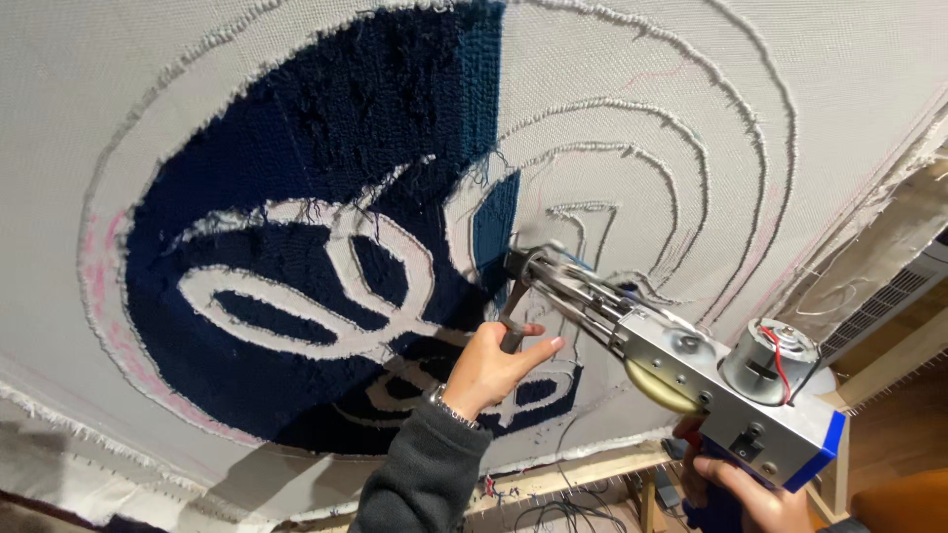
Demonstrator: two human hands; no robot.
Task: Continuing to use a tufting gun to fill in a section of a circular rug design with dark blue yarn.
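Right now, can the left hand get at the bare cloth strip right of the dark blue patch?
Probably yes. The left hand grips the tufting gun's front handle just below the bare strip, and only the gun's nose lies between them.

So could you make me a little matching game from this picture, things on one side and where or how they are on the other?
Things:
1. left hand
2. right hand
3. dark blue yarn
4. motor

Places or states:
A. tufted into the cloth
B. on top of the tufting gun, with red wires
C. grips the gun's front handle
D. holds the gun's rear grip, bottom right

Pairs: 1-C, 2-D, 3-A, 4-B
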